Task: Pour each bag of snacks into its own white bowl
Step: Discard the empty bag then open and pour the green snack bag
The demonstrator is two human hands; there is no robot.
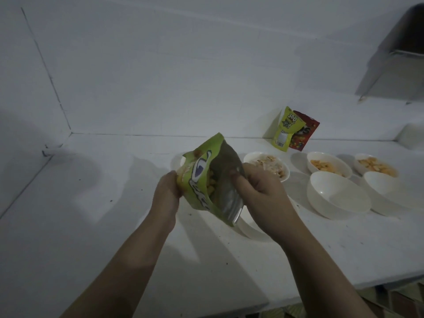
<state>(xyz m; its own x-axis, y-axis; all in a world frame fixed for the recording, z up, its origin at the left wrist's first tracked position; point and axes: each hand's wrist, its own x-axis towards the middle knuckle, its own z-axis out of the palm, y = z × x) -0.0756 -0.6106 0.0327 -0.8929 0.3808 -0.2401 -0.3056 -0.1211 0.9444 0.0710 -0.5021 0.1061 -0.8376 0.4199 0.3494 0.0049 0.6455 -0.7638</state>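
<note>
A green snack bag (202, 180) hangs above the counter, its top pulled open so the silver lining and orange snacks inside show. My left hand (168, 191) grips its left side and my right hand (257, 191) pinches its right flap. A white bowl (250, 228) sits on the counter beneath my right hand, mostly hidden. Another white bowl (177, 162) peeks out behind the bag. To the right, three white bowls hold snacks (278, 167), (330, 166), (376, 167), and two are empty (339, 196), (390, 193).
A yellow-green bag (285, 129) and a red bag (304, 130) lean against the back wall. The white counter (103, 214) runs to a wall corner on the left and ends at a front edge near my arms. A dark metal fixture (401, 49) hangs at upper right.
</note>
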